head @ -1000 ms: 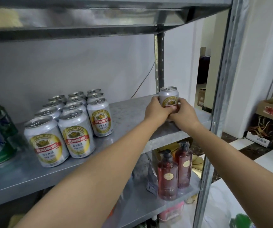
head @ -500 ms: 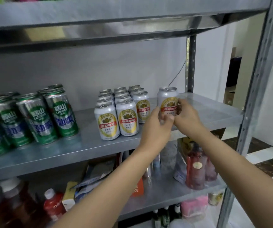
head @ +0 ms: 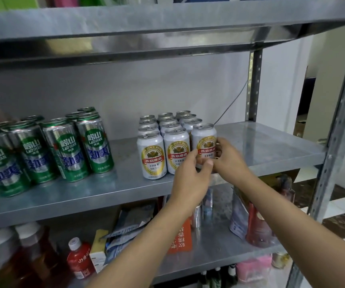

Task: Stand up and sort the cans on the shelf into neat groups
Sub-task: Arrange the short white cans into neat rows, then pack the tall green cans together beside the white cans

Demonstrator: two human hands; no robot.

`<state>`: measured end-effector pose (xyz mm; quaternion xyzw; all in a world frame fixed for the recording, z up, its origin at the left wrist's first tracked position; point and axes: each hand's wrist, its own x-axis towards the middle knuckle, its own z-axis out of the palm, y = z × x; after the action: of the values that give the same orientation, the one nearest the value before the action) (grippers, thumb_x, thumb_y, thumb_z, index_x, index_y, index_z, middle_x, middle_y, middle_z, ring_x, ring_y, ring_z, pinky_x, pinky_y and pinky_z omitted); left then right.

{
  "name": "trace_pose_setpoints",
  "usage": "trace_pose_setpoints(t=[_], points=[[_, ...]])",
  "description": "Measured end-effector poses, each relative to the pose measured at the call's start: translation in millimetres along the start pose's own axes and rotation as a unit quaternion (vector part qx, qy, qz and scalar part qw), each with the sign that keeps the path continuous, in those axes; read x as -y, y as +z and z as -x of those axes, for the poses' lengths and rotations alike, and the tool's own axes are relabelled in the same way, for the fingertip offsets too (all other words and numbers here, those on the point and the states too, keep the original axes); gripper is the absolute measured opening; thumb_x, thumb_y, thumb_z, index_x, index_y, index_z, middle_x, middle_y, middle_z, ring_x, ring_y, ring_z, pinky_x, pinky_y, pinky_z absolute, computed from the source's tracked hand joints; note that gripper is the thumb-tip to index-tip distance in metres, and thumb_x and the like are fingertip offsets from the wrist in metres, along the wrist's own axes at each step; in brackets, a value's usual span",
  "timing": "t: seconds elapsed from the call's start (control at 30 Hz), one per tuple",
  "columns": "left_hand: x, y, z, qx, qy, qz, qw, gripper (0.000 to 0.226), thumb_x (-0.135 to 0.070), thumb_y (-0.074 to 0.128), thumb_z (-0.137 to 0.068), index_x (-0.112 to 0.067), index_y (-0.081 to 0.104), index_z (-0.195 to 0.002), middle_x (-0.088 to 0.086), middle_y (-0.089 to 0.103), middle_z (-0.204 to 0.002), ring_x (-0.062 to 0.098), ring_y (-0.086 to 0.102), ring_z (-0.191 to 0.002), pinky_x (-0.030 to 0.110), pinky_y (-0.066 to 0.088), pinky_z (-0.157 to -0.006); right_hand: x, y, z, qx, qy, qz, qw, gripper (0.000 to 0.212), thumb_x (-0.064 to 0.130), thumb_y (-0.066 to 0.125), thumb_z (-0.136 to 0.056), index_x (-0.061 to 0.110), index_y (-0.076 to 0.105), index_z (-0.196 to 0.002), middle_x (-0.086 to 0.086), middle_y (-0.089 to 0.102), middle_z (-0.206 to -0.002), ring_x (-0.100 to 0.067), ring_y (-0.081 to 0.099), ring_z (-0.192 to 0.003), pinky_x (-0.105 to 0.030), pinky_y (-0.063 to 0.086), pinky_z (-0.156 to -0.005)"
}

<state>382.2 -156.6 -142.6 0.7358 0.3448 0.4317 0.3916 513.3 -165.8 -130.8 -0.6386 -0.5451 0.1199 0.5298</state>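
1. Both your hands hold the white can (head: 205, 140). Your left hand (head: 190, 179) curls round its lower front, and your right hand (head: 230, 161) wraps its right side.
2. The can is upright, long axis vertical, at the right end of the front row of the white group (head: 153, 154), just beside its neighbour. Its base is hidden, so you cannot tell if it rests on the shelf (head: 271, 146).
3. Any last nudge probably goes leftward, so the right hand would push.
4. The green cans (head: 63, 150) stand well apart, to the left.

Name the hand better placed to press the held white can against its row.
Right. The right hand holds the white can on its outer side, away from the row, so it can likely push inward; the left hand sits low in front.
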Motion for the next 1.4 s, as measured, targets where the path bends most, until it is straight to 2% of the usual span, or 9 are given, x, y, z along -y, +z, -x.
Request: trace_pose_setpoints(t=[0.23, 0.4, 0.5, 0.6, 0.83, 0.97, 1.1, 1.2, 1.4], points=[[2.1, -10.1, 12.5, 0.01, 0.007, -0.015, 1.0, 0.059, -0.037, 0.056, -0.094, -0.019, 0.037, -0.147, -0.005, 0.043, -0.15, 0.01, 0.04, -0.137, 0.037, 0.036, -0.114, 2.5, 5.2, 6.0, 0.01, -0.007, -0.01, 1.0, 0.05, 0.025, 0.08, -0.077, 0.026, 0.05, -0.118, 0.006, 0.066, -0.107, -0.01, 0.064, -0.098, -0.035, 0.057, -0.085], [-3.6, -17.5, 14.4, 0.015, -0.012, -0.01, 1.0, 0.042, -0.028, 0.058, -0.095, -0.017, 0.051, -0.135, -0.028, 0.052, -0.11, 0.005, 0.052, -0.117, 0.03, 0.042, -0.103, 0.3, 7.0, 4.7, 0.021, 0.003, -0.019, 1.0, 0.051, 0.021, 0.079, -0.078, 0.025, 0.05, -0.119, 0.004, 0.067, -0.109, -0.013, 0.065, -0.1, -0.041, 0.057, -0.087], [-9.2, -20.4, 16.7, 0.021, -0.011, 0.0, 1.0, 0.044, -0.028, 0.057, -0.096, -0.018, 0.049, -0.137, -0.024, 0.052, -0.118, 0.005, 0.051, -0.122, 0.026, 0.04, -0.102, 1.9, 4.1, 5.1, 0.033, 0.016, -0.029, 0.999, 0.051, 0.024, 0.08, -0.076, 0.025, 0.051, -0.117, 0.003, 0.068, -0.11, -0.015, 0.065, -0.102, -0.045, 0.056, -0.088], [-15.2, -27.4, 23.2, 0.032, -0.015, 0.02, 0.999, 0.032, -0.024, 0.058, -0.096, -0.033, 0.055, -0.126, -0.033, 0.053, -0.108, -0.013, 0.051, -0.108, 0.018, 0.039, -0.095, 6.6, -4.2, 7.8, 0.034, 0.031, -0.05, 0.998, 0.081, 0.037, 0.082, -0.072, 0.017, 0.043, -0.14, -0.004, 0.063, -0.127, -0.018, 0.061, -0.115, -0.046, 0.051, -0.098], [-40.3, -98.6, 34.7, -0.019, 0.024, 0.071, 0.997, 0.047, -0.018, 0.058, -0.096, -0.02, 0.047, -0.142, -0.01, 0.052, -0.142, 0.0, 0.049, -0.127, 0.02, 0.038, -0.109, 101.1, -27.5, 18.6, -0.11, -0.098, -0.039, 0.988, 0.068, 0.038, 0.076, -0.079, 0.017, 0.049, -0.138, 0.0, 0.062, -0.123, -0.011, 0.06, -0.112, -0.032, 0.049, -0.101], [-48.0, -167.5, 22.4, -0.118, 0.068, 0.031, 0.99, 0.048, -0.013, 0.055, -0.097, -0.014, 0.045, -0.143, -0.007, 0.05, -0.143, 0.003, 0.048, -0.128, 0.008, 0.037, -0.099, 173.7, 27.9, -1.3, 0.026, -0.162, -0.054, 0.985, 0.061, 0.029, 0.078, -0.079, 0.015, 0.053, -0.133, 0.0, 0.064, -0.116, -0.007, 0.063, -0.106, -0.023, 0.05, -0.096], [-36.0, -216.8, 12.6, -0.157, 0.06, 0.008, 0.986, 0.048, -0.004, 0.05, -0.097, -0.012, 0.044, -0.144, -0.005, 0.049, -0.144, 0.004, 0.046, -0.131, 0.017, 0.035, -0.109, 217.6, 103.9, -35.0, 0.156, -0.15, -0.017, 0.976, 0.065, 0.027, 0.079, -0.078, 0.008, 0.052, -0.134, -0.008, 0.063, -0.117, -0.018, 0.063, -0.107, -0.032, 0.05, -0.097], [-23.6, -235.1, 8.2, -0.16, 0.031, -0.001, 0.987, 0.05, -0.005, 0.052, -0.097, -0.015, 0.042, -0.145, -0.006, 0.05, -0.142, 0.006, 0.045, -0.132, 0.025, 0.034, -0.113, 230.1, 140.8, -61.7, 0.191, -0.145, 0.032, 0.97, 0.066, 0.026, 0.081, -0.077, 0.002, 0.053, -0.132, -0.015, 0.063, -0.115, -0.026, 0.062, -0.108, -0.038, 0.049, -0.098], [-6.6, -251.3, -2.3, -0.158, 0.003, 0.004, 0.987, 0.052, -0.003, 0.054, -0.096, -0.011, 0.04, -0.145, -0.001, 0.047, -0.147, 0.01, 0.044, -0.134, 0.025, 0.033, -0.113, 232.6, 156.2, -101.2, 0.227, -0.111, 0.09, 0.964, 0.076, 0.031, 0.083, -0.074, 0.004, 0.049, -0.137, -0.013, 0.058, -0.128, -0.022, 0.058, -0.111, -0.025, 0.044, -0.088]])
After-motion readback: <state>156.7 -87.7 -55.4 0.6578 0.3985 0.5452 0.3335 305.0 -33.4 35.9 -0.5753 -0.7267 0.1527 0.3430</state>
